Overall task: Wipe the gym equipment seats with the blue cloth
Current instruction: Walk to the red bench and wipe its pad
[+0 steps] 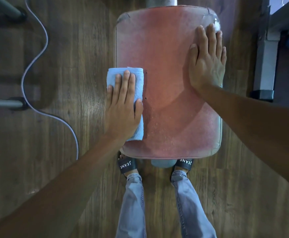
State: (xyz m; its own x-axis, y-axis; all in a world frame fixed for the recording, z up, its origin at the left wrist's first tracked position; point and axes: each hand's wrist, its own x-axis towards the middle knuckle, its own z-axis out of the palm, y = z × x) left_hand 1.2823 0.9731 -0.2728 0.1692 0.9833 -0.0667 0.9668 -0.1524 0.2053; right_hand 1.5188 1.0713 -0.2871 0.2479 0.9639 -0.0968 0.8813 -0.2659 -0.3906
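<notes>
A worn red padded seat (167, 79) fills the middle of the view, seen from straight above. A folded blue cloth (138, 78) lies along the seat's left edge, and my left hand (123, 103) presses flat on top of it, fingers pointing away from me. My right hand (207, 59) lies flat and spread on the seat's right side, fingertips near the far right corner, with nothing in it. Fine specks dot the seat's near half.
The seat stands on a wooden floor (71, 134). A grey cable (35, 57) snakes across the floor at left, next to metal frame feet (4, 103). A grey machine post (265, 66) stands at right. My legs and sandals (127, 165) are just below the seat's near edge.
</notes>
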